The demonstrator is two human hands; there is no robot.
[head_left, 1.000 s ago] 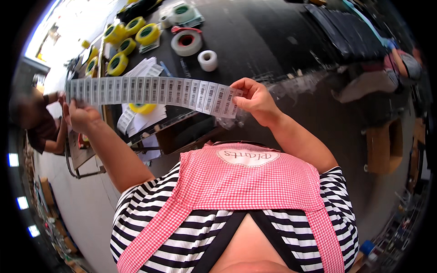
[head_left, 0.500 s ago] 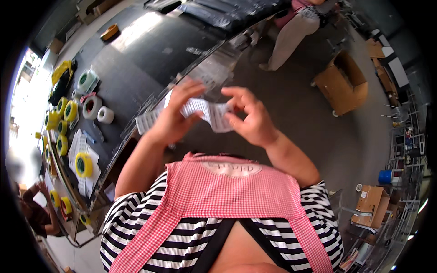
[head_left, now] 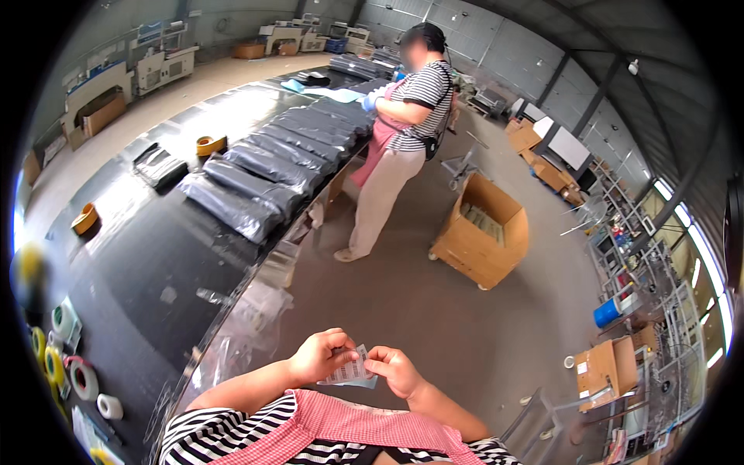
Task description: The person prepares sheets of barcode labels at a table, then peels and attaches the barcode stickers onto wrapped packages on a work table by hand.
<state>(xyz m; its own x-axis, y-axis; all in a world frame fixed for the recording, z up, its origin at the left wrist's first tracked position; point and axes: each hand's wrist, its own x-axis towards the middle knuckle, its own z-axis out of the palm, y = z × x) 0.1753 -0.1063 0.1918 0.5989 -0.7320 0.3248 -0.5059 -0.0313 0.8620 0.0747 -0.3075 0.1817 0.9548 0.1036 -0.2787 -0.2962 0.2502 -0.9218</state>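
Note:
Close in front of my apron, both hands meet around a small sheet of white printed labels (head_left: pixel 346 373). My left hand (head_left: pixel 322 358) is closed on the sheet's upper left, thumb lying across its face. My right hand (head_left: pixel 395 372) pinches the right edge between thumb and fingertips. The sheet tilts, and part of its lower edge hangs below the fingers over my apron (head_left: pixel 364 422). Some of it is hidden behind the left hand, so I cannot tell its full length.
Left of me runs a long black table (head_left: pixel 147 256) bearing dark plastic-wrapped bundles (head_left: pixel 232 205) and tape rolls (head_left: pixel 85 380). Clear plastic bags (head_left: pixel 248 314) hang at its near edge. A co-worker (head_left: pixel 415 101) stands at its far side. A wheeled cardboard box (head_left: pixel 480 240) is ahead right.
My view has tipped up, showing more of the room. The label strip, stretched between spread hands before, is now bunched smaller, with the hands closer together and the right fingers pinched on it.

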